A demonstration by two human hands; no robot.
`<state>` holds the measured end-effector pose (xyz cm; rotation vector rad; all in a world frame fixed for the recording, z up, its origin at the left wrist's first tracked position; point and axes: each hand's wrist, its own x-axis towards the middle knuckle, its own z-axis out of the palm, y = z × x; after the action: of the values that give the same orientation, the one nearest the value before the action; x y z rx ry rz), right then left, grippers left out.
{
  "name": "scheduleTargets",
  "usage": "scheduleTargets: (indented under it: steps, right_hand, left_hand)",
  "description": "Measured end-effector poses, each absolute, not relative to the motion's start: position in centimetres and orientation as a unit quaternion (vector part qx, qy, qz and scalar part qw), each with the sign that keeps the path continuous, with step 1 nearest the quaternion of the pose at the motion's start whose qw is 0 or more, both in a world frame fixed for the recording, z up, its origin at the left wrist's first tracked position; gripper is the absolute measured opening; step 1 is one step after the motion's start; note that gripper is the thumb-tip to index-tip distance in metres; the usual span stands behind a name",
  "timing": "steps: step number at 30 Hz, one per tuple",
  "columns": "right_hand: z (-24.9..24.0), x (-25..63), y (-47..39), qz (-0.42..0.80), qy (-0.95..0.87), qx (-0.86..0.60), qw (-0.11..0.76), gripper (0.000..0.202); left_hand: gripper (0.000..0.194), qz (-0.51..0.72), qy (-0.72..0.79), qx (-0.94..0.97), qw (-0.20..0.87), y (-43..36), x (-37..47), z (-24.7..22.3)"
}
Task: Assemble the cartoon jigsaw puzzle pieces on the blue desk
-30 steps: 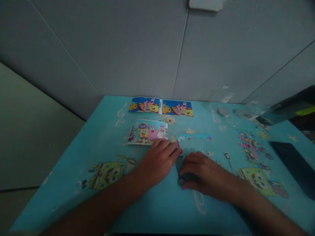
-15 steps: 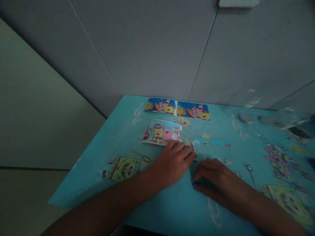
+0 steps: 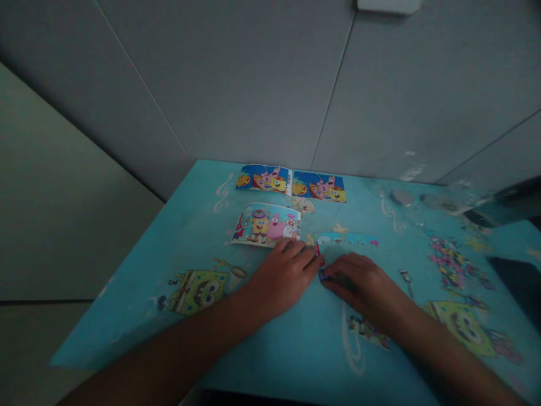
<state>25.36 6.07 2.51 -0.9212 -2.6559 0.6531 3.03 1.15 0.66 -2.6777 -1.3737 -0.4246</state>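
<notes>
My left hand (image 3: pixel 289 276) rests on the turquoise table, fingers bent together beside the lower right corner of a cartoon picture card (image 3: pixel 264 226). Just right of it, my right hand (image 3: pixel 357 279) pinches a small dark blue puzzle piece (image 3: pixel 323 276) at its fingertips. The piece is next to the red end of a partly joined puzzle strip (image 3: pixel 349 239), which runs rightward behind the hands. Whether my left fingers hold anything is hidden. Below my right wrist lies a small joined group of pieces (image 3: pixel 368 331).
Two blue picture cards (image 3: pixel 262 178) (image 3: pixel 319 186) lie near the wall. A pile of loose pieces (image 3: pixel 456 262) is at the right, with clear plastic containers (image 3: pixel 454 200) behind it. A dark flat object (image 3: pixel 518 287) lies at the right edge.
My right hand has moved up and in towards the strip's red end with the dark blue piece. The joined group below my wrist now shows. The view has shifted to the right.
</notes>
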Motion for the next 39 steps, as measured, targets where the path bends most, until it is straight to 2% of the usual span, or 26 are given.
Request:
scheduleTargets:
  steps: [29,39]
  right_hand:
    - [2.9,25.4,5.3,0.096,-0.947,-0.297,0.075,0.018]
    - [3.6,25.2,4.9,0.111,-0.944,-0.305,0.05,0.022]
  left_hand:
    - [0.027,-0.141,-0.45,-0.88,0.059,1.2,3.1,0.8]
    - [0.028,-0.14,-0.452,-0.88,0.05,1.2,3.0,0.6]
